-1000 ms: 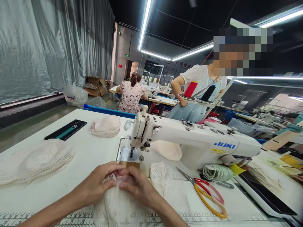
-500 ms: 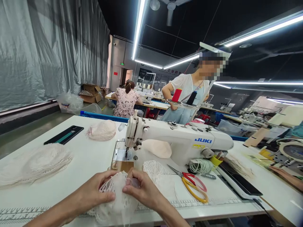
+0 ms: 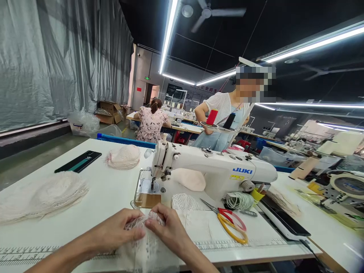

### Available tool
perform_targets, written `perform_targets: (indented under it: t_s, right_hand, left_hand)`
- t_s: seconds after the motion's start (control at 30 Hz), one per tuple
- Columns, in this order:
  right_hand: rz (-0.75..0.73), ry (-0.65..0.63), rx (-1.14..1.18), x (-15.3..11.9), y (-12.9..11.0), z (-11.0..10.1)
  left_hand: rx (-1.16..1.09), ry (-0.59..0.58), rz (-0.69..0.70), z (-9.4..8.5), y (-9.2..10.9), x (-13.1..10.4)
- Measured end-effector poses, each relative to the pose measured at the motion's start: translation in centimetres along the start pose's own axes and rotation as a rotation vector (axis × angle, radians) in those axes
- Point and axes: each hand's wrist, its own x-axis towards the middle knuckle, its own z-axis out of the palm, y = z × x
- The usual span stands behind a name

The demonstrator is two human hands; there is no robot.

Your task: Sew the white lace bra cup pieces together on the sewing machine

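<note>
My left hand (image 3: 118, 230) and my right hand (image 3: 167, 231) both pinch a piece of white lace fabric (image 3: 148, 252) at the near edge of the white sewing table (image 3: 105, 189). The fabric hangs bunched between my thumbs and fingers, just in front of the needle plate (image 3: 145, 188) of a white JUKI sewing machine (image 3: 213, 170). Another lace piece (image 3: 184, 203) lies flat to the right of my hands.
Red-and-yellow scissors (image 3: 227, 222) lie right of the lace. A stack of lace cups (image 3: 40, 195) sits at left, another small pile (image 3: 123, 157) and a dark phone (image 3: 78, 161) farther back. A person stands behind the machine; another sits at a far table.
The view tilted up and shifted. My hands drew the lace piece closer to the table's near edge and kept working its upper edge between the fingers.
</note>
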Motion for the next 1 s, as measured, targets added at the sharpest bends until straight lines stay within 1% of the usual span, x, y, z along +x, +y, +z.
perform_targets:
  t_s: [0.07,0.13,0.17,0.2,0.27,0.33,0.4,0.5,0.6,0.67,0.73,0.8,0.93,1.0]
  right_hand:
    - [0.015,0.015,-0.011,0.3,0.4,0.2]
    - [0.030,0.008,-0.014,0.1,0.4,-0.1]
    - [0.038,-0.002,-0.009,-0.2,0.1,-0.4]
    - [0.049,-0.020,0.005,-0.4,-0.1,-0.8]
    - [0.067,-0.070,0.039,-0.8,-0.6,-1.5]
    - [0.047,-0.100,-0.004,-0.6,-0.6,-2.1]
    - [-0.014,-0.068,-0.185,0.4,0.3,-2.3]
    - [-0.068,0.016,-0.445,2.7,2.8,-2.1]
    - [-0.083,0.047,-0.545,4.5,5.0,-2.1]
    - [-0.109,0.048,-0.599,5.0,5.7,-2.5]
    - [-0.132,0.054,-0.635,5.0,5.8,-2.9]
    - [-0.225,0.084,-0.665,4.8,5.5,-3.2]
    - [-0.621,0.152,-0.684,4.2,5.6,-2.5]
    - [-0.708,0.181,-0.697,4.2,6.1,-1.9]
  left_hand:
    - [0.015,0.070,-0.016,0.7,-0.7,0.4]
    - [0.047,0.143,-0.027,1.0,-1.0,0.2]
    - [0.057,0.154,-0.023,1.1,-0.9,0.0]
    - [0.055,0.142,-0.023,1.0,-0.7,-0.3]
    - [0.023,0.082,-0.049,0.5,-0.2,-0.7]
    - [0.046,0.029,-0.083,-0.3,0.1,-0.3]
    - [0.160,0.036,-0.103,-1.2,-0.2,1.1]
    - [0.317,0.110,-0.128,-2.3,-1.5,4.5]
    - [0.403,0.151,-0.145,-2.8,-2.6,7.2]
    - [0.444,0.152,-0.156,-2.8,-2.9,8.1]
    - [0.476,0.152,-0.173,-2.8,-2.9,8.4]
    - [0.499,0.162,-0.203,-2.8,-2.9,8.4]
    - [0.569,0.165,-0.235,-2.8,-3.4,8.5]
    - [0.623,0.163,-0.212,-2.8,-3.8,8.5]
